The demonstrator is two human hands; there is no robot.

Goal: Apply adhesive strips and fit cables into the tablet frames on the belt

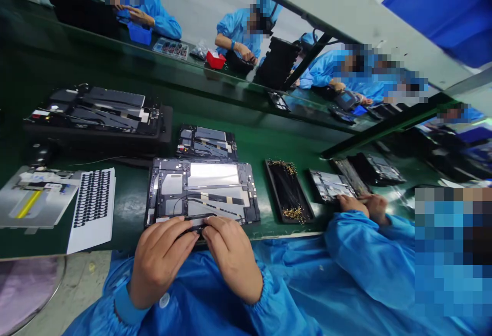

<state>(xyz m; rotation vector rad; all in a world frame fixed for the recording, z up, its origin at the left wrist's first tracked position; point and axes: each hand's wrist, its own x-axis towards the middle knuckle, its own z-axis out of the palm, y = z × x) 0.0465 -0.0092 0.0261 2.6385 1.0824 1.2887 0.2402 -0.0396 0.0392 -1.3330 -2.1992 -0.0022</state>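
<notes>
An opened tablet (215, 174) lies in front of me, its metal plates, dark ribbon cables and thin black wires exposed. My left hand (157, 259) is at its near edge, fingers bent and pressed together. Beside it my right hand (232, 259) pinches at the same edge, thumb and forefinger closed. A small dark strip (197, 221) shows between the fingertips of both hands. Whether it is loose or part of the tablet's edge I cannot tell; the fingers cover most of it.
Left lie a sheet of black stickers (92, 202) and a silver panel (34, 202). More opened tablets (207, 141) sit behind, some stacked (100, 113). Right is a black tray (290, 192) of gold-tipped cables, then a co-worker's hands (363, 206) at another device. An overhead beam (346, 13) crosses above.
</notes>
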